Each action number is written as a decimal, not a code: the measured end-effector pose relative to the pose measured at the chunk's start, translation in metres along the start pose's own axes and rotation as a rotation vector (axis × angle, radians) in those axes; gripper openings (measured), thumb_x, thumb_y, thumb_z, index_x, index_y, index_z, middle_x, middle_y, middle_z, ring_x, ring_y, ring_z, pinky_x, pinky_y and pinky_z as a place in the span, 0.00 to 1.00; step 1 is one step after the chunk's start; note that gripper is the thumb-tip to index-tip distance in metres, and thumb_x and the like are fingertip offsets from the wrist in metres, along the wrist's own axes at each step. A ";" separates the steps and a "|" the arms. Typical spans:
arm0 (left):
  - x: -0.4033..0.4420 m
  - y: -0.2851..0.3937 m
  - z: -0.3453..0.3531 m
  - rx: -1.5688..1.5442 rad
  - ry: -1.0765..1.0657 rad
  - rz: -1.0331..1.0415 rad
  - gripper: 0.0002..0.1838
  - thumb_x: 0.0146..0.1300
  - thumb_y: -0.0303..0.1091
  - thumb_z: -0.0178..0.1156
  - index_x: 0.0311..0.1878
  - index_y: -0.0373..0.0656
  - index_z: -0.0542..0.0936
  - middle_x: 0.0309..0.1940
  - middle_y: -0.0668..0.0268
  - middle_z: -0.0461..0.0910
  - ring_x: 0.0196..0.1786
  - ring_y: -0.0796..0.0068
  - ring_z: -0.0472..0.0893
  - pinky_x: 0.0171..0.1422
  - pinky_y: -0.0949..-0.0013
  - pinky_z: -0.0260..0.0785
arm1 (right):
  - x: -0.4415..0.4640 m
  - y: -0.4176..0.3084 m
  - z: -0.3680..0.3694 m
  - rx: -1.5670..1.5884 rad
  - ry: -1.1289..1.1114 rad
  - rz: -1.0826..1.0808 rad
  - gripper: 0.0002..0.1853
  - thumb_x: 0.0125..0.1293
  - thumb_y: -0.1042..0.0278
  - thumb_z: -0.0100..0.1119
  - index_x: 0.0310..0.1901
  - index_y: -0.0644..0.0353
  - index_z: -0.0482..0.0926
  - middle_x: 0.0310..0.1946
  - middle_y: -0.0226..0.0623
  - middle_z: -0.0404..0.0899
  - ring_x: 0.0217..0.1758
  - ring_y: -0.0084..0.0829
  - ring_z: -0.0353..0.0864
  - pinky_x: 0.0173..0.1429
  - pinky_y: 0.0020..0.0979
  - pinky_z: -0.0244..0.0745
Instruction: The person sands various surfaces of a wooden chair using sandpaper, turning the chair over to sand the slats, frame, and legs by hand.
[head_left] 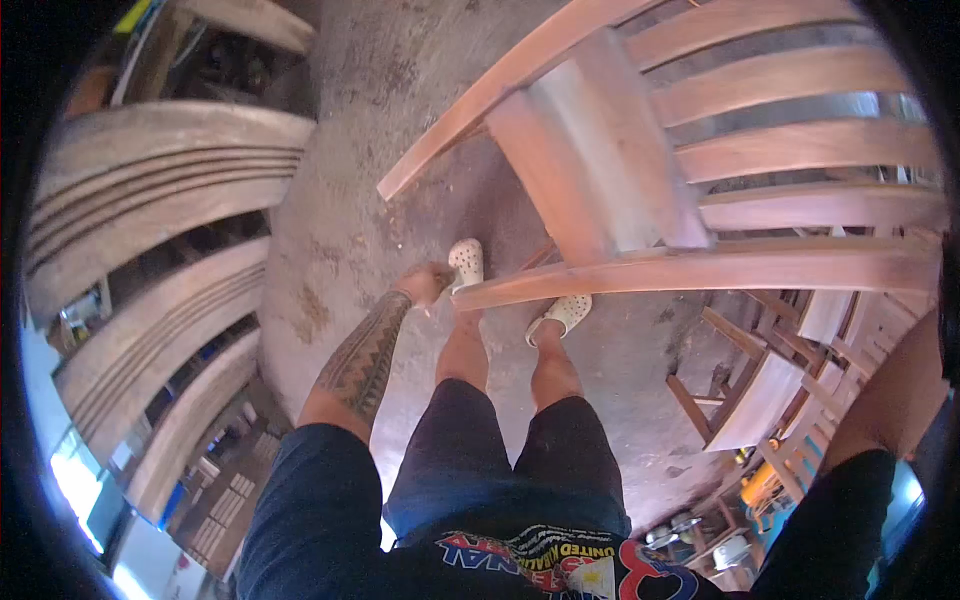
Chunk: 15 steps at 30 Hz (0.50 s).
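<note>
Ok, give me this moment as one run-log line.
left hand: curled, near chair leg | right hand: out of view | chair: wooden, slatted | shoes: on floor

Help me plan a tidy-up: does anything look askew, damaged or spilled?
The slatted wooden frame looks tipped rather than upright, its ends pointing to the picture's left; it may simply be mid-handling. Brown blotches mark the floor, but I cannot tell spills from old stains.
</note>
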<state>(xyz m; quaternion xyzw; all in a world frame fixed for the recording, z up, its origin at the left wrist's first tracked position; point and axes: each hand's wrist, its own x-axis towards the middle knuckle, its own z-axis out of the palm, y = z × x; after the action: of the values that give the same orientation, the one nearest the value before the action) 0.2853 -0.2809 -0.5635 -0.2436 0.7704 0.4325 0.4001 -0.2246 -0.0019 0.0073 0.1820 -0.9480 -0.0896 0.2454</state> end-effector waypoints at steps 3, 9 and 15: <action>-0.022 0.048 -0.062 -0.207 0.325 0.248 0.28 0.83 0.53 0.58 0.69 0.38 0.83 0.62 0.50 0.87 0.66 0.61 0.86 0.71 0.60 0.77 | 0.022 0.026 -0.004 -0.041 -0.015 -0.200 0.43 0.78 0.28 0.56 0.70 0.67 0.81 0.65 0.61 0.84 0.61 0.49 0.88 0.64 0.48 0.82; -0.190 0.323 -0.229 -0.628 0.379 1.004 0.22 0.82 0.48 0.63 0.60 0.36 0.85 0.49 0.65 0.90 0.50 0.77 0.86 0.58 0.66 0.78 | -0.037 0.008 -0.077 0.435 0.108 -0.123 0.43 0.72 0.28 0.64 0.70 0.63 0.82 0.63 0.49 0.85 0.63 0.45 0.87 0.68 0.45 0.81; -0.287 0.560 -0.283 -0.245 0.374 1.588 0.19 0.81 0.37 0.65 0.70 0.41 0.81 0.54 0.62 0.88 0.57 0.69 0.85 0.63 0.65 0.79 | -0.077 0.005 -0.139 1.075 -0.128 -0.056 0.44 0.71 0.28 0.69 0.73 0.60 0.81 0.63 0.42 0.83 0.68 0.39 0.82 0.74 0.42 0.78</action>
<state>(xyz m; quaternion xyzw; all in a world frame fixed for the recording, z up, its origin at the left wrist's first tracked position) -0.0722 -0.2321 0.0248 0.2635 0.7145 0.6199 -0.1892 -0.0941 0.0215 0.0954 0.3014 -0.8680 0.3906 0.0567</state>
